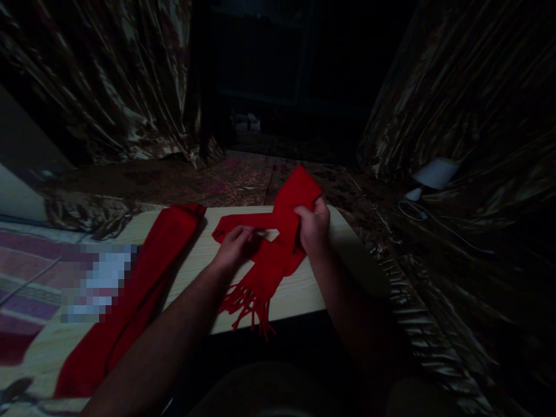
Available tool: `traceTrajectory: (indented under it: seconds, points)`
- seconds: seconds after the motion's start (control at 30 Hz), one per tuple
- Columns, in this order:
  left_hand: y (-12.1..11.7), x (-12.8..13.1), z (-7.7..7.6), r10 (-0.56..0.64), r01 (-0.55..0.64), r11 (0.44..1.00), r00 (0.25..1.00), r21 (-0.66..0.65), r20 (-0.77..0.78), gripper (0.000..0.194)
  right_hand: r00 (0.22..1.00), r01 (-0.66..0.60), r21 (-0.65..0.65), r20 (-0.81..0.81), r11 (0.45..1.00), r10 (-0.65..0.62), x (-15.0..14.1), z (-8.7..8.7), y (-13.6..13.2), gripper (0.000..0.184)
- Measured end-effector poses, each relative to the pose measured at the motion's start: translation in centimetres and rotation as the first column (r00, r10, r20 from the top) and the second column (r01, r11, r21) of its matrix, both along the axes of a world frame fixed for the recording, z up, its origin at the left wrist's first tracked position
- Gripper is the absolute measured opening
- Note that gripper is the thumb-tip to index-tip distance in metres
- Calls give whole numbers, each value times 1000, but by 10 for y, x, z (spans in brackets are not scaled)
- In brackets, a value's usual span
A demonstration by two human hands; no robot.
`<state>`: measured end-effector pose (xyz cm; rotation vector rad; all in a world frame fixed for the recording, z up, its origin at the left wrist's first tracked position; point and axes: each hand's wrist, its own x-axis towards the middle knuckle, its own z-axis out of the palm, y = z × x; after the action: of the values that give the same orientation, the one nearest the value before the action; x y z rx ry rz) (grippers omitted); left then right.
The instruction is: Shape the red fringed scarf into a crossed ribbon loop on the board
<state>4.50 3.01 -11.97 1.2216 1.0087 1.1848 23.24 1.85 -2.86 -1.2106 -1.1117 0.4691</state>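
Observation:
A red fringed scarf [269, 269] lies partly looped on the wooden table, its tassels hanging over the near edge. My right hand [315, 223] is closed round a folded part of it, thumb on top, and holds that part raised. My left hand [237, 246] rests at the scarf's left side with its fingers pinched together. Just beyond those fingertips a small pale, tag-like patch [271, 234] shows against the red; I cannot tell whether the fingers hold it. Left of my left forearm lies a second long red folded cloth [147, 295].
The pale wooden table [304, 295] stands before me in dim light. A blurred-out item [98, 284] lies at its left. Patterned curtains [143, 87] hang on both sides. A white lamp [436, 174] with a cord is at the right, and a striped cloth [30, 272] at the left.

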Motion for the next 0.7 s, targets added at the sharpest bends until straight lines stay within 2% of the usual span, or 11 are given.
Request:
traceTrajectory:
  seconds: [0.1,0.17,0.23,0.3,0.37,0.43,0.5,0.57,0.63,0.7]
  points:
    - [6,-17,12,59,-39,995,974,-93,221,55,976,-97,-50,192,994,105,-38,-12,-10,40]
    - [8,-28,19,62,-38,996,951,-86,302,56,912,-154,-63,375,986,167,-56,-25,-15,27]
    - [8,-36,24,87,-66,995,929,-71,359,57,810,-242,-109,525,964,263,-69,-40,-21,23]
    - [8,-37,26,90,-63,995,920,-83,382,57,682,-348,-208,613,914,399,-76,-54,-25,22]
    - [8,-35,24,93,-56,992,925,-109,368,55,562,-430,-297,651,852,511,-77,-65,-31,24]
    - [10,-32,20,116,-78,989,937,-129,329,54,506,-484,-320,657,814,559,-74,-69,-37,31]
    - [13,-31,16,154,-120,983,947,-136,282,53,526,-516,-288,637,807,563,-66,-66,-43,36]
    - [16,-33,11,180,-150,979,956,-141,231,53,597,-497,-241,602,833,530,-54,-61,-48,35]
    - [18,-36,7,205,-184,973,967,-143,153,53,689,-408,-193,576,892,440,-40,-57,-51,31]
    - [20,-41,5,233,-232,968,972,-91,-3,49,763,-256,-160,572,953,301,-25,-56,-50,26]
